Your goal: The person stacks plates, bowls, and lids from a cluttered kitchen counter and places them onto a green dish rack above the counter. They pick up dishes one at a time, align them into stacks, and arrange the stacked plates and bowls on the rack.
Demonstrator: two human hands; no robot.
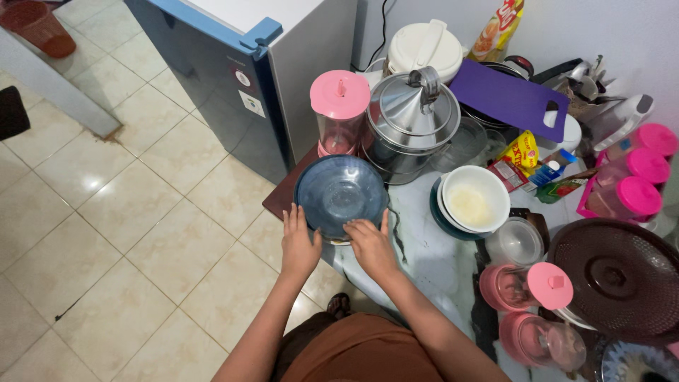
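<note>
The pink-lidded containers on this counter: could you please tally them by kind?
Clear blender jug with round pink lid: 1
Pink-capped bottles in the pink rack: 3
Squat clear jars with pink lids: 2
Total: 6

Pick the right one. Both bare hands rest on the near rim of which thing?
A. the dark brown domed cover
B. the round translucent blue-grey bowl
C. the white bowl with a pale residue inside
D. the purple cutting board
B: the left hand and the right hand both touch the near edge of the round translucent blue-grey bowl, while the other three lie farther right, untouched.
</note>
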